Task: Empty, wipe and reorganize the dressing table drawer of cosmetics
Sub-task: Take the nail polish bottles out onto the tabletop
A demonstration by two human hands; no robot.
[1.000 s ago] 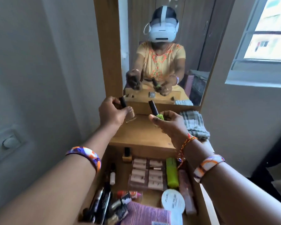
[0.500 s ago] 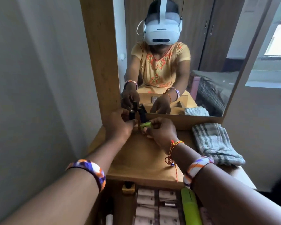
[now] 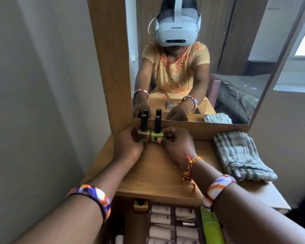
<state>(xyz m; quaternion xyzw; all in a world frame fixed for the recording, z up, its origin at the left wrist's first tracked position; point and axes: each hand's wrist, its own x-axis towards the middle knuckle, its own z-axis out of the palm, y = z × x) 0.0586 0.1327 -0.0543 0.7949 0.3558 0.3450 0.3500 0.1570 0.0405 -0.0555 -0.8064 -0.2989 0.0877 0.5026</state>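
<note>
Two nail polish bottles with black caps stand upright side by side at the back of the wooden dressing table top (image 3: 158, 171), against the mirror frame. My left hand (image 3: 127, 145) holds the beige bottle (image 3: 143, 133). My right hand (image 3: 176, 144) pinches the lime green bottle (image 3: 156, 135), thumb on its front. Below the table edge the open drawer (image 3: 127, 224) shows a yellow nail polish bottle (image 3: 140, 205), a palette of pale pans (image 3: 173, 224) and a lime green tube (image 3: 212, 228).
A folded grey checked cloth (image 3: 239, 155) lies on the right side of the table top. The mirror (image 3: 201, 59) rises right behind the bottles. A grey wall (image 3: 42, 103) closes off the left side.
Both hands have carried the bottles from mid-air to the back of the table top and stood them upright next to each other. My view has tilted closer to the mirror.
</note>
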